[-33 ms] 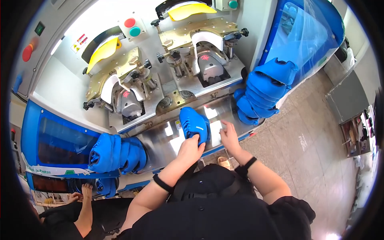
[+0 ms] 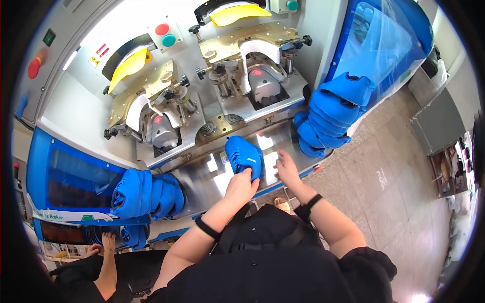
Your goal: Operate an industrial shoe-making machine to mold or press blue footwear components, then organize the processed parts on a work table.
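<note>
A blue shoe upper [image 2: 243, 154] lies on the shiny steel shelf [image 2: 207, 174] in front of a two-station press machine. My left hand [image 2: 241, 187] is closed on the near end of this upper. Just to the right of it, my right hand [image 2: 286, 169] rests on the shelf with its fingers spread and nothing in it. Both wrists wear dark bands.
Stacks of blue uppers sit at the shelf's left end [image 2: 146, 194] and right end [image 2: 331, 116]. Behind are the left press station [image 2: 156, 129] and right press station [image 2: 260, 83], with yellow guards and red and green buttons [image 2: 162, 34]. Another person's hands [image 2: 101, 245] are at lower left.
</note>
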### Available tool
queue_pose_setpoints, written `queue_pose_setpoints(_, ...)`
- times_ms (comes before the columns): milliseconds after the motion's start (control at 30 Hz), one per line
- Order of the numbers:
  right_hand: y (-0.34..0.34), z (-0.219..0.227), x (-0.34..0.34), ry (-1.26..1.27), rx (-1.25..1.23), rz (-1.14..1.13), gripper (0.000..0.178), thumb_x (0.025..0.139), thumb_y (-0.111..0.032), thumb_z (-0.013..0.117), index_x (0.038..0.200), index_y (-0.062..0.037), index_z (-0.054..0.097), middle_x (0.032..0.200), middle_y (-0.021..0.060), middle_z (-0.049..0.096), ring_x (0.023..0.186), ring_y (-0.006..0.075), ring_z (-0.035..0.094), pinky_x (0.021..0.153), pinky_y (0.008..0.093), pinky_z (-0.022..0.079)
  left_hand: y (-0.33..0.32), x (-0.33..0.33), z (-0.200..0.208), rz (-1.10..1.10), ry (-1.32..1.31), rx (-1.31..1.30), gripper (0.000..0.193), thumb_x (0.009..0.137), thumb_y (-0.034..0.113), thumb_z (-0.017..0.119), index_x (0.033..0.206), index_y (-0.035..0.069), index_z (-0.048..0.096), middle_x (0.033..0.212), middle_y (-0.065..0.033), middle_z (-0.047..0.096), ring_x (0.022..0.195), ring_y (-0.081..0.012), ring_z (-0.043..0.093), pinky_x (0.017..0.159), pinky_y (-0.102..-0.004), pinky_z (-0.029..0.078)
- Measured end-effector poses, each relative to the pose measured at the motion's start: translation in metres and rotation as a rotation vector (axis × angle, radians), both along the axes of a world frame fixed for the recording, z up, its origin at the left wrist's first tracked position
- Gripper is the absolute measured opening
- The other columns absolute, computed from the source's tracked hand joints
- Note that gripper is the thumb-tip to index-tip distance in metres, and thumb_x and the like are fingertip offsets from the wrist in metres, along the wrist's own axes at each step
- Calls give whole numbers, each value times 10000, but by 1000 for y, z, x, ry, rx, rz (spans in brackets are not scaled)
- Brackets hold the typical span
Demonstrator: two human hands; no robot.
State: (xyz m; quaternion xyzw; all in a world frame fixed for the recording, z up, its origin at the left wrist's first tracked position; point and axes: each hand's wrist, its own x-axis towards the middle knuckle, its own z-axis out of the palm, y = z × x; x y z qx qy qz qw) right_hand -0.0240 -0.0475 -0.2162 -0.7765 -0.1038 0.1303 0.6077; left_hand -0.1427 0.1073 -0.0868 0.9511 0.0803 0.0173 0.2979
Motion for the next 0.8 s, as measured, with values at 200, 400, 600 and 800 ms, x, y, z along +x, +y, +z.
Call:
queue_pose_setpoints(200, 23, 38, -9, 648, 245, 285, 523, 1017, -399, 413, 1415, -61, 404, 1324, 118, 555, 864, 153, 632, 698, 279, 527, -11, 8, -16, 95, 30, 313, 319, 723, 179, 748, 959, 32, 591, 950, -131, 656, 947, -327, 612, 759, -438, 529)
queue_pose_setpoints(400, -94, 32, -13, 431, 339, -214, 380, 1010, -311, 397, 1153, -21, 596, 1091, 111, 664, 813, 162, 624, 683, 275, 511, 0, -30, 33, -3, -170, 124, 373, 711, 236, 791, 995, 42, 648, 914, -151, 659, 857, -347, 631, 727, -424, 505)
queue_pose_setpoints(600, -163, 38, 40, 378, 544, -555, 405, 1021, -331, 385, 1177, -18, 589, 1084, 92, 625, 939, 181, 596, 779, 340, 518, -46, -6, 189, -198, -714, 60, 326, 699, 100, 814, 881, -40, 582, 777, -167, 566, 680, -359, 551, 626, -408, 459)
queue_pose_setpoints(800, -142, 36, 84, 565, 578, -551, 538, 981, -516, 427, 1125, -39, 631, 1021, 70, 641, 929, 179, 583, 797, 332, 475, -116, 106, 258, -309, -1015, 21, 382, 722, 107, 822, 1012, -29, 613, 857, -173, 644, 746, -359, 623, 668, -407, 505)
